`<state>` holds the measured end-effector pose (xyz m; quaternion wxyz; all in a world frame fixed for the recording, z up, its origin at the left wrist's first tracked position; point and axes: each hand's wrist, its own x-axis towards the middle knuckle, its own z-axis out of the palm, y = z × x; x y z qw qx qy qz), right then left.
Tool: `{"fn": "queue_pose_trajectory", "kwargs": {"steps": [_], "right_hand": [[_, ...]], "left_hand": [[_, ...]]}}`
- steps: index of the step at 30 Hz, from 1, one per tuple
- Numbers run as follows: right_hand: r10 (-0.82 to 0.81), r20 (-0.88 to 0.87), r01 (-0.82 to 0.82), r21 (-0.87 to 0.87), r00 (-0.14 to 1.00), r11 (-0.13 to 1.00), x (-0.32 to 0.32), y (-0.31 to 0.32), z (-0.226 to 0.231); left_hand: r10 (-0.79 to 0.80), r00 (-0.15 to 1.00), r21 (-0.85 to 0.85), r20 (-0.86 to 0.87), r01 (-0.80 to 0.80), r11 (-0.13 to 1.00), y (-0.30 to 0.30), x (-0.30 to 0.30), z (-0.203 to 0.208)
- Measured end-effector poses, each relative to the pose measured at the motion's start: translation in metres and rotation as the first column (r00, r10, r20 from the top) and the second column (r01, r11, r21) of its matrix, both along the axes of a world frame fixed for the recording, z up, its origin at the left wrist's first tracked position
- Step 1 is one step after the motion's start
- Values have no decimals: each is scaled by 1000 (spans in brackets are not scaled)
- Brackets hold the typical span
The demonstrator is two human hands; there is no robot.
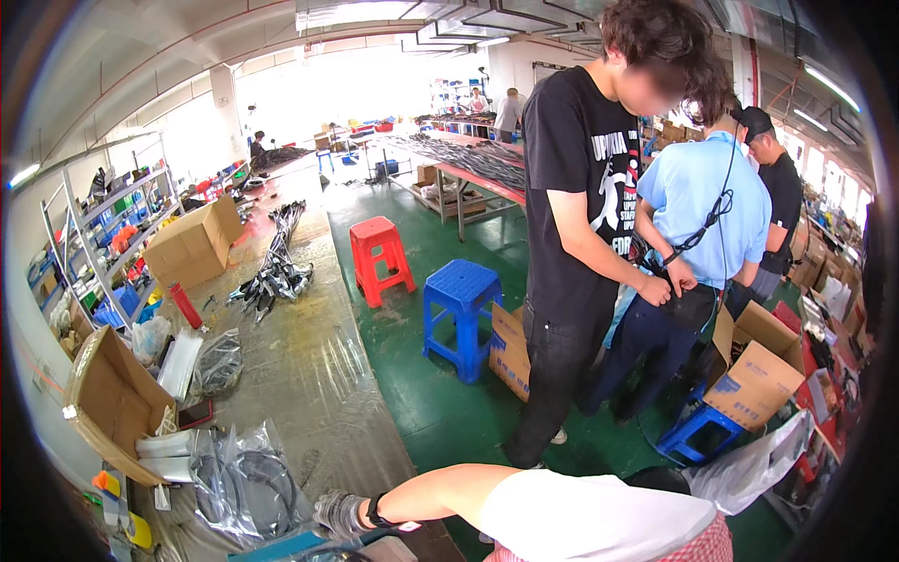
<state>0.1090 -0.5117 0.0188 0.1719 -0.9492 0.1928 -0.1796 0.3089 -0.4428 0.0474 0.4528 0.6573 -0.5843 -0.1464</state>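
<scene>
My right hand (339,513), in a grey knitted glove with a black band at the wrist, reaches left over the table along the lower edge. Its fingers point left and downward, and their tips are too indistinct to show whether they grip anything. Close beside it lie clear plastic bags (251,478) with coiled black cables inside. Just below the glove, partly cut off by the frame, is a teal flat-edged object (281,546). My left hand does not show.
The long table (323,375) holds an open carton (117,403), a red cylinder (185,305) and a bundle of black cables (276,272). Beyond it stand a red stool (379,258) and a blue stool (459,314). Several people stand at the right, near another carton (754,379).
</scene>
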Motion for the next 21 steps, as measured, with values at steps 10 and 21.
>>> {"fn": "queue_pose_trajectory", "kwargs": {"steps": [10, 21], "right_hand": [[2, -6, -2, 14, 1000, 1000, -6, -3, -3], [93, -18, -87, 210, 995, 974, -19, 2, 14]], "left_hand": [[4, 986, 87, -169, 11, 996, -11, -20, -2], [355, 855, 335, -378, -231, 913, 96, -26, -40]]}}
